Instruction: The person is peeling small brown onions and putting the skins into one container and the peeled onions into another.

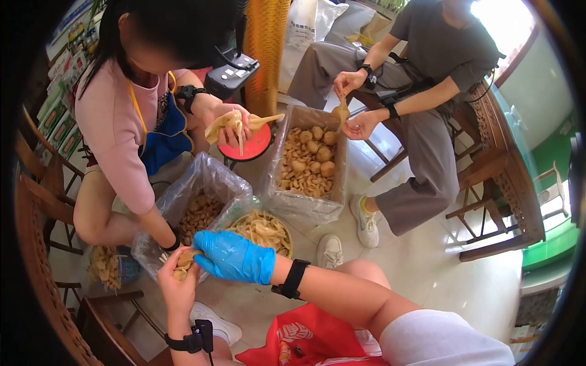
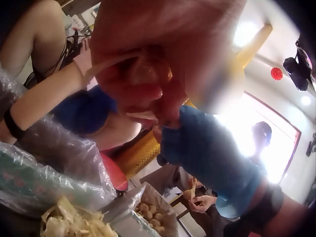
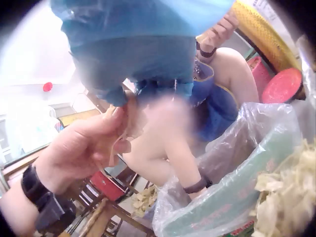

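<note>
Fingers of your bare left hand [image 1: 177, 287] curl round a pale bamboo shoot [image 1: 185, 260] above the lined box [image 1: 183, 201], while your gloved right hand [image 1: 232, 256] pinches its husk. You look mid-peel; next, strip the husk away firmly.

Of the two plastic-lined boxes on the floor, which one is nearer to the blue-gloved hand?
The left box, beside the person in pink. It stands just above the gloved right hand; the other box lies farther right, near the seated person in grey.
</note>
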Demonstrator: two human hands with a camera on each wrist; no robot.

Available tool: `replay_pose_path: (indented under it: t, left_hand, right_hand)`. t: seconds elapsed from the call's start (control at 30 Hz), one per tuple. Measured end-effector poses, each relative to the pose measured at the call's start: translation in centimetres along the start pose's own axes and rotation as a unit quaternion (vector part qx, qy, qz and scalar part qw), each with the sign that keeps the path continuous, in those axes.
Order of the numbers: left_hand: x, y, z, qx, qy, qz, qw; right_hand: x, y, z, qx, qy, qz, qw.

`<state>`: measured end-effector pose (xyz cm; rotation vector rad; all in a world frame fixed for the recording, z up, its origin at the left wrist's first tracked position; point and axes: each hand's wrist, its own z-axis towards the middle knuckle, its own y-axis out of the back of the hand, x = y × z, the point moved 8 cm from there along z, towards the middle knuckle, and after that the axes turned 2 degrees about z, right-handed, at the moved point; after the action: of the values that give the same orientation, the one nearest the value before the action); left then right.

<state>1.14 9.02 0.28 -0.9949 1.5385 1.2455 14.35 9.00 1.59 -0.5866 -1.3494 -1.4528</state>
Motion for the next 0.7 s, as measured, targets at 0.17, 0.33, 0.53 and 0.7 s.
replay_pose_path:
  t: [0.17,0.33,0.53,0.7]
  left_hand:
    - [-1.0,0.8,-0.8,-0.013,-0.031,0.161,0.986]
    - [0.0,2.8,-1.8,-0.052,0.027,0.363,0.93]
    - [1.2,4.7,-1.7,-0.065,-0.046,0.264,0.961]
    - [2.5,3.9,-1.1,-0.011,0.117,-0.139,0.983]
  right_hand:
    - [0.0,-1.7,-0.5,0.066,-0.017,-0.037,0.997]
    - [-3.0,-1.7,-1.3,0.214,-0.218,-0.107,0.946]
    - [-5.2,0.0,0.9,-0.048,-0.226,-0.016,0.973]
    - [-4.4,0.1,2.7,-0.076,-0.227,0.079,0.968]
